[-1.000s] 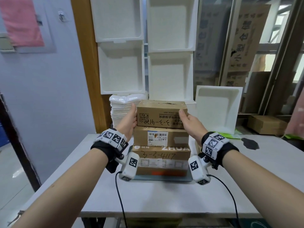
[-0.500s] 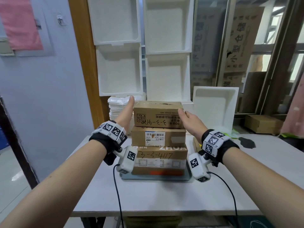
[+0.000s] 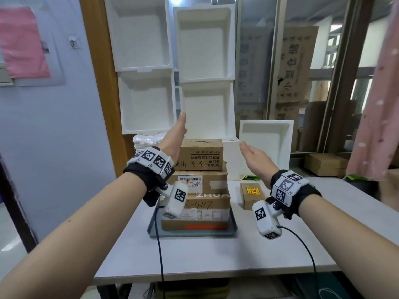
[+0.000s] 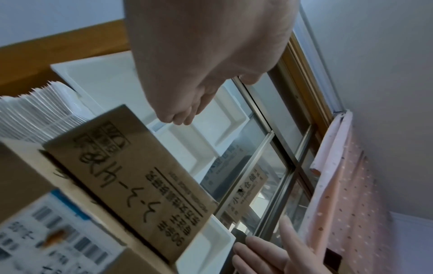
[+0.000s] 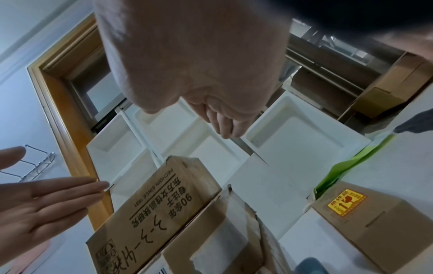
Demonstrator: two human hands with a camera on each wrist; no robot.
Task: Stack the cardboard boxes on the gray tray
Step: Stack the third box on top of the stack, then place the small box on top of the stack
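Note:
Three cardboard boxes stand stacked on the gray tray (image 3: 233,229) in the head view: a large bottom box (image 3: 207,209), a middle box (image 3: 212,182) with a barcode label, and a top box (image 3: 201,155) with printed and handwritten text. My left hand (image 3: 173,137) is raised beside the top box's left end, fingers straight, touching nothing. My right hand (image 3: 251,156) hovers off the stack's right side, palm open and empty. The top box (image 4: 131,178) also shows in the left wrist view, and the top box (image 5: 164,200) in the right wrist view.
A small cardboard box (image 3: 251,196) with a yellow sticker lies on the white table (image 3: 216,255) right of the tray. White foam trays (image 3: 203,44) lean against the back wall, one foam tray (image 3: 266,145) behind the small box. A pile of white sheets (image 3: 144,142) sits back left.
Both hands have let go of the top box and moved outward, the left upward and the right to the right. The top box stays on the stack.

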